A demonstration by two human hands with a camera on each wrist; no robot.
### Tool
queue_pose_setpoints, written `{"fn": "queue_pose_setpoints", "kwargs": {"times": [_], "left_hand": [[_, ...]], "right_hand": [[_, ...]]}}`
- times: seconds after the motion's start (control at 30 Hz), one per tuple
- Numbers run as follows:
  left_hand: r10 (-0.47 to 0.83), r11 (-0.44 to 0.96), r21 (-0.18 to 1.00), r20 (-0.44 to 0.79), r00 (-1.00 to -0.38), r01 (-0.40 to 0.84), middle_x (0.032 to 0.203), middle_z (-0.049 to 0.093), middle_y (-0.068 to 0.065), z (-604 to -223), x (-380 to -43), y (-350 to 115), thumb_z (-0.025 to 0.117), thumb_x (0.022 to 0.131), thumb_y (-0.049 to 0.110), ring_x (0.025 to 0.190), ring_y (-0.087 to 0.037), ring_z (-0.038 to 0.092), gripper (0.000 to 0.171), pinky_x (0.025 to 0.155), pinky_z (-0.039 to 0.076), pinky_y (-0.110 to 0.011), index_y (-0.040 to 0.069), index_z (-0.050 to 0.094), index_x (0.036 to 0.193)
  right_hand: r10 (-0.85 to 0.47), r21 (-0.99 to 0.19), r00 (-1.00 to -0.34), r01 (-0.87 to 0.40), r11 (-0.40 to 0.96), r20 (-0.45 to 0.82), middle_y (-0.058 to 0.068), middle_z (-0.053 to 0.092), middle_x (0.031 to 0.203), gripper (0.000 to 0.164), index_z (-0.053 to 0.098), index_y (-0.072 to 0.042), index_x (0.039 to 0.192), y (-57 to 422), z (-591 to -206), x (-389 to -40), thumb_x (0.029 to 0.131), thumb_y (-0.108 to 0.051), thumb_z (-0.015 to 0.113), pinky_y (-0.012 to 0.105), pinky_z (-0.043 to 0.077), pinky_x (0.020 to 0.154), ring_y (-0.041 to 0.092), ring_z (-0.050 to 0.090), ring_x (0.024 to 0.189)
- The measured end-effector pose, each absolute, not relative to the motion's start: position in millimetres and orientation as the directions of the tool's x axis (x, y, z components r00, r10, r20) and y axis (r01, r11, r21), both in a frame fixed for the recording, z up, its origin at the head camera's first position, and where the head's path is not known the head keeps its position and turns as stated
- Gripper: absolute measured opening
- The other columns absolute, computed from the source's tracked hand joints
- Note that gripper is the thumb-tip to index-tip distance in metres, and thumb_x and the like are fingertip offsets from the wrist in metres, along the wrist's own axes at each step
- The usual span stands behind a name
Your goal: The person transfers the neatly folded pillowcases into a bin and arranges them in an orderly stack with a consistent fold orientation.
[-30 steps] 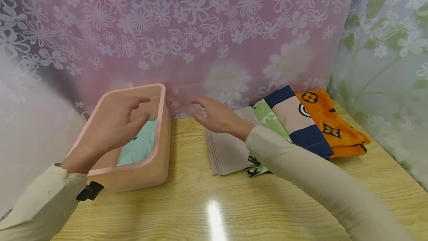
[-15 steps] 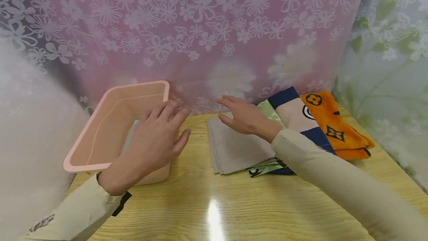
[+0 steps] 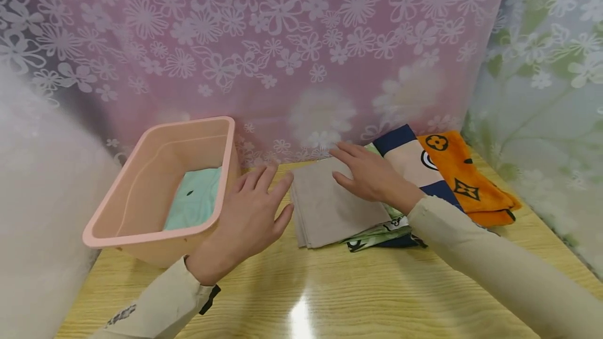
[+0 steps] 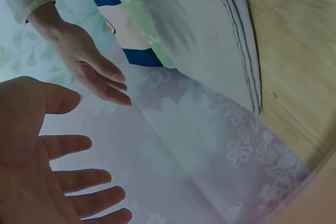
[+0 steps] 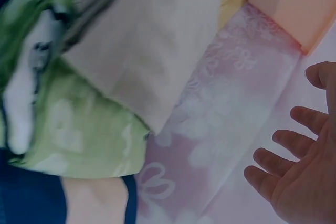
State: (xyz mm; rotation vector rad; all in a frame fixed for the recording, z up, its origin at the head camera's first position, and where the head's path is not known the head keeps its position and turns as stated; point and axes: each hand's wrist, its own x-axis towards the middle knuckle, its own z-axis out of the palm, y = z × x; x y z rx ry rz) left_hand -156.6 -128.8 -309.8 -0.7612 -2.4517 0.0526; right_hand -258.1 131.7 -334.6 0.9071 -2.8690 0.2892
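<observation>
My left hand hovers between the bin and the folded cloths, fingers spread and holding nothing. Over the folded grey cloth is my right hand, its fingers extended and nothing in them. In the left wrist view the right hand appears apart from the grey cloth. The grey cloth overlaps a green patterned cloth. Beside these lie a navy and pale pink cloth and an orange cloth with dark flower motifs. A folded mint-green cloth lies inside the pink bin.
The wooden table carries everything. A pink floral curtain hangs along its back edge, with a pale green floral sheet on the right. The bin's raised rim stands left of the left hand.
My left hand has moved right, from over the bin to beside it, and its fingers have straightened. The right hand has moved right over the grey cloth. The cloths stay put.
</observation>
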Motion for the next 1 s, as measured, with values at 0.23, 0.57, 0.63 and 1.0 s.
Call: {"fn": "queue_pose_setpoints", "kwargs": {"times": [0.23,0.57,0.63,1.0], "left_hand": [[0.525,0.846,-0.187,0.446,-0.725,0.499,0.14,0.044,-0.019,-331.3,-163.8,-121.8,0.056,0.092,0.04,0.122,-0.035,0.047,0.052,0.098,0.04,-0.047,0.014,0.053,0.136],[0.461,0.887,-0.114,0.267,-0.846,0.448,0.146,0.035,-0.021,-358.3,-178.1,-117.7,0.045,0.098,0.047,0.13,-0.039,0.037,0.055,0.101,0.034,-0.054,0.017,0.044,0.144],[0.45,0.893,-0.098,0.234,-0.862,0.439,0.147,0.034,-0.021,-363.2,-181.6,-117.7,0.043,0.099,0.047,0.131,-0.039,0.035,0.055,0.102,0.033,-0.055,0.017,0.042,0.145],[0.377,0.926,-0.052,0.104,-0.92,0.374,0.15,0.03,-0.018,-383.7,-196.1,-118.2,0.037,0.1,0.049,0.135,-0.039,0.028,0.056,0.106,0.026,-0.056,0.02,0.039,0.147]], "right_hand": [[-0.533,-0.078,-0.831,-0.549,0.832,0.163,0.018,0.029,0.151,0.06,0.036,-0.009,0.147,153.0,-348.4,-253.5,0.098,-0.039,0.05,0.05,0.02,0.111,0.035,0.026,0.138],[-0.505,-0.053,-0.854,-0.514,0.856,0.122,0.02,0.024,0.153,0.063,0.03,-0.007,0.15,175.0,-372.1,-251.0,0.099,-0.041,0.048,0.048,0.015,0.113,0.036,0.021,0.14],[-0.507,-0.05,-0.854,-0.515,0.856,0.117,0.02,0.024,0.152,0.064,0.029,-0.007,0.15,178.1,-377.6,-250.8,0.099,-0.041,0.048,0.048,0.015,0.113,0.036,0.022,0.139],[-0.487,-0.041,-0.866,-0.493,0.869,0.113,0.025,0.028,0.15,0.062,0.033,-0.004,0.148,184.7,-393.1,-246.6,0.098,-0.037,0.051,0.052,0.017,0.111,0.039,0.025,0.137]]}}
